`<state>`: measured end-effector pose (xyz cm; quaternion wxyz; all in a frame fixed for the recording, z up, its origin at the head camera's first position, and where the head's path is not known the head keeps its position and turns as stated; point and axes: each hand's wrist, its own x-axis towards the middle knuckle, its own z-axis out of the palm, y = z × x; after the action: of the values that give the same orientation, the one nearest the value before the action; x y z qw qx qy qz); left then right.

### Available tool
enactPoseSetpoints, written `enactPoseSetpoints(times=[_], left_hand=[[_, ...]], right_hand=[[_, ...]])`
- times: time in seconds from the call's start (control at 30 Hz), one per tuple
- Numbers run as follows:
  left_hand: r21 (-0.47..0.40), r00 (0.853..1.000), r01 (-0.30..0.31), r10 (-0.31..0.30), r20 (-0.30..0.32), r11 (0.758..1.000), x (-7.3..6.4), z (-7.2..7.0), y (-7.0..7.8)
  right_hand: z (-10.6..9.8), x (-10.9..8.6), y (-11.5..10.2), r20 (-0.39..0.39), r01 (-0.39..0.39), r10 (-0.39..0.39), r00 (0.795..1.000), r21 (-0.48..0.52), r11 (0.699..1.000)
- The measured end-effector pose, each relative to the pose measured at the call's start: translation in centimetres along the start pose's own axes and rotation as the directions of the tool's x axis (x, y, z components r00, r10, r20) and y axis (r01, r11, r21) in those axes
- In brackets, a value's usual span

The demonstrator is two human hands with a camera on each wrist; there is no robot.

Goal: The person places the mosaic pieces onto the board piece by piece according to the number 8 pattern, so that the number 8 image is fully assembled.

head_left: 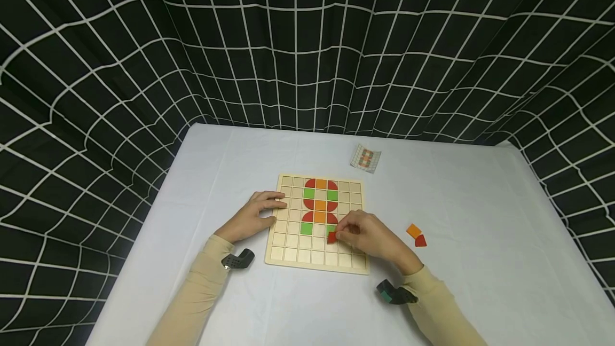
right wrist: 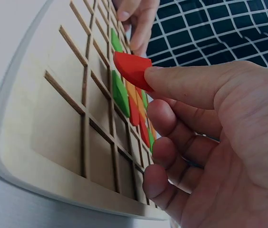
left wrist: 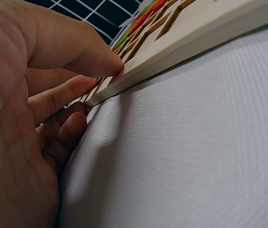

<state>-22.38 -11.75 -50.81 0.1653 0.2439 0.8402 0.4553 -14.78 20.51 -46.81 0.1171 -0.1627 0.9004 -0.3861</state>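
Note:
A square wooden board (head_left: 291,240) with a raised grid lies on the table. Its upper middle cells hold red quarter-circle tiles (head_left: 309,183), orange square tiles (head_left: 320,205) and green square tiles (head_left: 306,228). Between thumb and forefinger, my right hand (head_left: 367,234) pinches a red quarter-circle tile (right wrist: 131,69). In the head view that tile is over the board's lower right part, just below a green square. My left hand (head_left: 252,218) rests at the board's left edge with fingers extended. The left wrist view shows its thumb (left wrist: 100,59) touching the wooden rim.
To the right of the board lie a loose orange square tile (head_left: 414,231) and a loose red quarter-circle tile (head_left: 420,241). A creased paper card (head_left: 366,158) printed with a coloured grid pattern lies behind the board. Dark curtains (head_left: 317,36) with white grid lines surround the white-covered table (head_left: 490,239).

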Motion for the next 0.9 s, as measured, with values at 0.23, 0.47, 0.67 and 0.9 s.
enactPoseSetpoints(times=[0.23,0.47,0.67,0.9], left_hand=[[-0.004,1.0,0.005,-0.005,-0.001,1.0,0.0,0.0,0.0],[-0.007,1.0,0.008,-0.008,-0.001,1.0,0.0,0.0,0.0],[-0.001,1.0,0.008,-0.008,0.002,1.0,0.0,0.0,0.1],[-0.014,1.0,0.006,-0.006,0.001,1.0,0.0,0.0,0.1]], right_hand=[[0.6,0.0,0.2,0.01,0.025,-0.025,1.0,0.003,1.0],[1.0,0.0,0.2,0.001,0.05,-0.05,0.999,-0.068,0.996],[1.3,-0.1,0.0,-0.013,0.045,-0.047,0.999,-0.103,0.994],[1.8,-0.1,-0.2,-0.045,0.0,-0.008,0.999,-0.179,0.984]])
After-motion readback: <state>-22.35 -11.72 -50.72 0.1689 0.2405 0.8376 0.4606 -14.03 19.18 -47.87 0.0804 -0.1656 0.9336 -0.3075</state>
